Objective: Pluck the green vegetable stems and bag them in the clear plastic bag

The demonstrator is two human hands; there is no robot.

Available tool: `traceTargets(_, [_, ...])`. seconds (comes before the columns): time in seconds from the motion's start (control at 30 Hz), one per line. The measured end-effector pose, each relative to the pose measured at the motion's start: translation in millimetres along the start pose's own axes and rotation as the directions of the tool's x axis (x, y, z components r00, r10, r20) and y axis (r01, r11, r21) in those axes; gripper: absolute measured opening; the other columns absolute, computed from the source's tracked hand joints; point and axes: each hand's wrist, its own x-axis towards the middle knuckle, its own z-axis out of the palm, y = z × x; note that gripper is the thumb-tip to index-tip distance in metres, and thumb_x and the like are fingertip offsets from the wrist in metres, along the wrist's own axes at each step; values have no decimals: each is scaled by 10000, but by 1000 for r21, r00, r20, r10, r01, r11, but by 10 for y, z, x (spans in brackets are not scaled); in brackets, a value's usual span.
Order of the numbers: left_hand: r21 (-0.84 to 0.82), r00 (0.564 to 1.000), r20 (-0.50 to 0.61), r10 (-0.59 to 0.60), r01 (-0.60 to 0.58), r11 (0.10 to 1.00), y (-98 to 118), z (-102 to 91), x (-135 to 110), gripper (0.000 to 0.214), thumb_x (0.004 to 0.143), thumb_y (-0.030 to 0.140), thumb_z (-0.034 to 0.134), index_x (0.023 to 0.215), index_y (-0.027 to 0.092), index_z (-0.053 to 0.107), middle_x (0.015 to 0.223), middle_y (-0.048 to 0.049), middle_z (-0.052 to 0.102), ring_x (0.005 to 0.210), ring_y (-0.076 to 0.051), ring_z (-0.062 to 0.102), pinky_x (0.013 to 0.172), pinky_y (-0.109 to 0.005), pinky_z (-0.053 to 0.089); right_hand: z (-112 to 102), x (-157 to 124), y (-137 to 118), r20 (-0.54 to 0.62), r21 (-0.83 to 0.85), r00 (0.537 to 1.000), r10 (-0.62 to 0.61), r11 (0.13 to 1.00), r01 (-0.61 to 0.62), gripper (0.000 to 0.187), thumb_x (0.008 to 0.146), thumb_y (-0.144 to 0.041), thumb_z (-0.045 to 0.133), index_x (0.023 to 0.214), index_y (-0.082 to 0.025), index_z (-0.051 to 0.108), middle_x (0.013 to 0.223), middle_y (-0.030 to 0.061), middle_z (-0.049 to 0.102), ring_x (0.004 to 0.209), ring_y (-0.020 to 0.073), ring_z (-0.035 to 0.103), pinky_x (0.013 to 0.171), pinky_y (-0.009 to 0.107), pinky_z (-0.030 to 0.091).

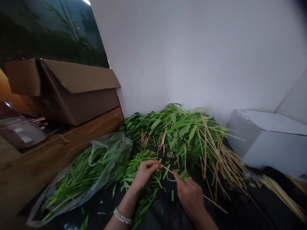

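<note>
Two hands (190, 192) at one stick (215, 204) (one plastic bag (125, 145) nearby).

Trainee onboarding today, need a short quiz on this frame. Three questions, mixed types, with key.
1. Multiple choice: in the picture, on which side of the leafy green heap does the white box stand? a) left b) right c) both
2. True or false: the white beaded bracelet is on the left wrist.
3. Fill in: the right hand grips a thin wooden ____, one end of which meets the fingertips of the left hand.

Key: 1. b; 2. true; 3. skewer
</note>
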Motion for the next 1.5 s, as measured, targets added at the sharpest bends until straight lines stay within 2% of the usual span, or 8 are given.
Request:
traceTargets(0.23, [-139, 997, -26, -72, 68, 988, -18, -47, 17, 315, 631, 371, 820, 812, 133, 720, 749, -70, 751, 676, -152, 657, 678, -241, 471, 36, -32, -16, 16, -2, 1000, 7, 1000, -7, 365, 968, -177, 352, 1121, -183, 684, 588, 25, 549, 562, 154, 494, 572, 288, 340])
traceTargets(0.67, [-173, 978, 136, -155, 178, 969, -59, -35, -21, 250, 595, 322, 843, 738, 140, 748, 771, -52, 742, 690, -144, 631, 728, -248, 462, -11, 34, -83, -53, 47, 995, -81, 995, 83, 364, 975, -150, 338, 1113, -129, 674, 546, 2, 512, 507, 136, 460, 551, 289, 303])
traceTargets(0.8, [-100, 984, 157, -90, 107, 989, -41, 33, -23, 260, 625, 332, 818, 794, 146, 750, 825, -51, 735, 769, -175, 636, 779, -271, 458, -6, 48, -85, -23, 48, 997, -75, 996, 76, 385, 984, -166, 305, 1101, -133, 671, 556, 7, 521, 528, 148, 479, 557, 292, 310])
traceTargets(0.97, [81, 995, -28, 93, -90, 993, 25, 30, -5, 274, 706, 400, 738, 773, 139, 689, 703, -17, 653, 641, -132, 552, 622, -228, 407, 9, 43, 23, -43, -20, 999, -6, 1000, 5, 368, 982, -178, 322, 1121, -123, 658, 621, 32, 577, 566, 165, 499, 587, 301, 325])
traceTargets(1.07, [190, 996, 41, 83, -90, 978, 93, -30, -31, 255, 694, 383, 740, 697, 138, 671, 583, 32, 529, 529, -93, 429, 526, -213, 318, 22, 37, 80, -62, -75, 998, 10, 997, -15, 357, 980, -182, 337, 1130, -128, 656, 613, 30, 577, 556, 163, 490, 591, 299, 323])
traceTargets(1.2, [392, 944, 323, 64, -195, 899, 149, -108, -88, 106, 709, 225, 693, 772, 165, 753, 695, 10, 515, 609, -110, 456, 554, -224, 330, 41, 31, 112, -52, -100, 999, 17, 995, -22, 345, 974, -178, 352, 1118, -141, 664, 597, 21, 559, 556, 164, 496, 591, 296, 323])
traceTargets(1.3, [537, 879, 475, 43, -328, 777, 132, -116, -126, 348, 677, 60, 577, 903, 245, 765, 831, -6, 537, 751, -142, 520, 672, -240, 391, 63, 12, 136, -36, -104, 999, 16, 994, -20, 335, 970, -180, 365, 1117, -147, 664, 587, 13, 548, 549, 160, 498, 586, 293, 322])
traceTargets(1.5, [723, 869, 495, 1, -412, 554, 44, -29, -160, 362, 658, 51, 609, 900, 280, 750, 934, -15, 575, 950, -210, 525, 903, -325, 376, 91, -22, 165, -3, -119, 999, 31, 992, -32, 329, 962, -190, 381, 1127, -154, 663, 591, 16, 561, 562, 158, 523, 583, 288, 326])
